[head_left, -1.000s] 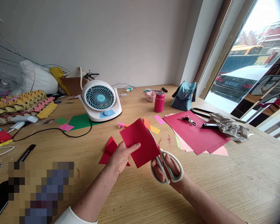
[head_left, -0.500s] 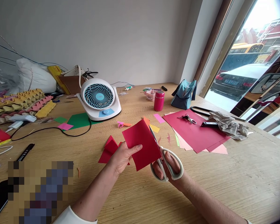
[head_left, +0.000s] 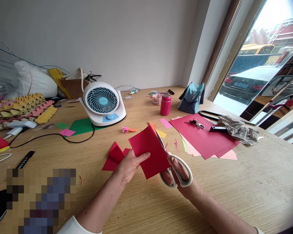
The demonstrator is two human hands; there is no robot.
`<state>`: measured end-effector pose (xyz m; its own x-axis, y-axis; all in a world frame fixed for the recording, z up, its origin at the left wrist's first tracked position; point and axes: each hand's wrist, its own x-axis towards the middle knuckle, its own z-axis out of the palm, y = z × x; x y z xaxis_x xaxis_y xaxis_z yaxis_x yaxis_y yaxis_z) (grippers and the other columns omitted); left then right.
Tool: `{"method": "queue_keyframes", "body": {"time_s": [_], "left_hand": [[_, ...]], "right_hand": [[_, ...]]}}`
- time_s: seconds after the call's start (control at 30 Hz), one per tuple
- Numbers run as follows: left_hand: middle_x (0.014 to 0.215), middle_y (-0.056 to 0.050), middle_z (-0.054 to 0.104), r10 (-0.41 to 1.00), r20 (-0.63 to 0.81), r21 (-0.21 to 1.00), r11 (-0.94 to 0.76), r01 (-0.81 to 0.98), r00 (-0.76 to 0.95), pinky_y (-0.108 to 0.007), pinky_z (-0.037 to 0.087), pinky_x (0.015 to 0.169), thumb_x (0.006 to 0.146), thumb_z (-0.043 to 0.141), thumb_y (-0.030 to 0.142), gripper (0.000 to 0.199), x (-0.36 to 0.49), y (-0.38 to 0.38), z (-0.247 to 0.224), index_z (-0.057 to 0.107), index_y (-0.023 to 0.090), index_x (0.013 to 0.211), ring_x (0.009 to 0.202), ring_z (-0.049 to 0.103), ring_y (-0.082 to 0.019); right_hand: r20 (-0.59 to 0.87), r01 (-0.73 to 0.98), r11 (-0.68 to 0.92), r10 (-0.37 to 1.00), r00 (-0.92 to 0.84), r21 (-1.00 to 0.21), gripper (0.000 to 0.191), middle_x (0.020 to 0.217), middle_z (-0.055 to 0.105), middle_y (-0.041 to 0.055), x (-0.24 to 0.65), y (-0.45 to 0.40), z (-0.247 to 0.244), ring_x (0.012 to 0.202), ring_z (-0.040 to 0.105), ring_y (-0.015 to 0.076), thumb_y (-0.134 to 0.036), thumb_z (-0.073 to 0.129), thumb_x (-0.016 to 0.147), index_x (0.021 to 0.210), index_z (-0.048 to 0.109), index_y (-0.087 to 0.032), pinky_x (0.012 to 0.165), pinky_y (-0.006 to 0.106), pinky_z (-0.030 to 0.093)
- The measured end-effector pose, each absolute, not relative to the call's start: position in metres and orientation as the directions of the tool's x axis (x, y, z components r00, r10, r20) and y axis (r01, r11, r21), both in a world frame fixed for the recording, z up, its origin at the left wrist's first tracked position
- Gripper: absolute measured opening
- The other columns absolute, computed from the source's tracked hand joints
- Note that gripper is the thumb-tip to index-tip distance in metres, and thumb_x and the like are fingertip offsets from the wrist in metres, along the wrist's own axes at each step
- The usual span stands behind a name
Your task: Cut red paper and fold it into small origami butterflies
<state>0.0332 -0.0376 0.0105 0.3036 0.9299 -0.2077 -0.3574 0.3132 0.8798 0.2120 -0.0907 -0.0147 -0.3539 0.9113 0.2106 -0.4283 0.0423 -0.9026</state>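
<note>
My left hand (head_left: 132, 163) pinches a red sheet of paper (head_left: 150, 152) above the table, its thumb flat on the near face. In my right hand (head_left: 179, 175) is a pair of white-handled scissors (head_left: 189, 172), with fingers through both loops. The scissor blades lie along the right edge of the red sheet, and part of them is hidden behind it. A folded red paper piece (head_left: 113, 157) rests on the table behind my left wrist. Small orange and yellow paper scraps (head_left: 161, 134) lie just beyond the sheet.
A white fan (head_left: 102, 102) stands at the back left, its black cord curving over the table. Behind the scissors are a pink canister (head_left: 165, 105) and a blue bag (head_left: 192, 97). Large red sheets (head_left: 205, 143) with keys and a grey cloth (head_left: 240, 130) lie to the right.
The red sheet has shifted slightly right and tilted a little in my left hand. The scissors' handle loops have come closer together.
</note>
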Motion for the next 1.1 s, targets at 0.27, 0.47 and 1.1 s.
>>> {"method": "queue_keyframes", "body": {"time_s": [0.27,0.47,1.1], "left_hand": [[0.111,-0.010,0.077,0.928,-0.206,0.875,0.316,-0.366,0.309,-0.040,0.055,0.099,0.069,0.089,0.024,0.040,0.033,-0.039,0.010,0.072,0.016,0.105,0.116,0.068,-0.031],[0.112,-0.010,0.077,0.932,-0.189,0.877,0.302,-0.374,0.309,-0.041,0.053,0.101,0.068,0.089,0.024,0.041,0.033,-0.038,0.011,0.072,0.015,0.104,0.116,0.067,-0.030],[0.116,-0.014,0.075,0.905,-0.174,0.903,0.304,-0.304,0.388,-0.042,0.051,0.101,0.072,0.086,0.027,0.051,0.038,-0.046,0.012,0.068,0.014,0.118,0.113,0.068,-0.031]], "right_hand": [[0.178,-0.409,0.039,0.935,-0.308,-0.912,0.050,0.047,0.041,-0.0036,0.213,-0.090,-0.023,0.045,0.032,0.0117,-0.061,0.042,0.098,0.068,0.050,-0.022,0.049,0.029,0.025],[0.138,-0.395,0.000,0.937,-0.322,-0.919,0.048,0.048,0.041,-0.0037,0.213,-0.092,-0.018,0.047,0.033,0.0123,-0.060,0.044,0.098,0.069,0.049,-0.022,0.050,0.029,0.025],[0.216,-0.432,0.066,0.927,-0.306,-0.899,0.051,0.052,0.041,-0.0016,0.217,-0.089,-0.027,0.052,0.037,0.0133,-0.051,0.039,0.103,0.062,0.048,-0.021,0.056,0.031,0.027]]}}
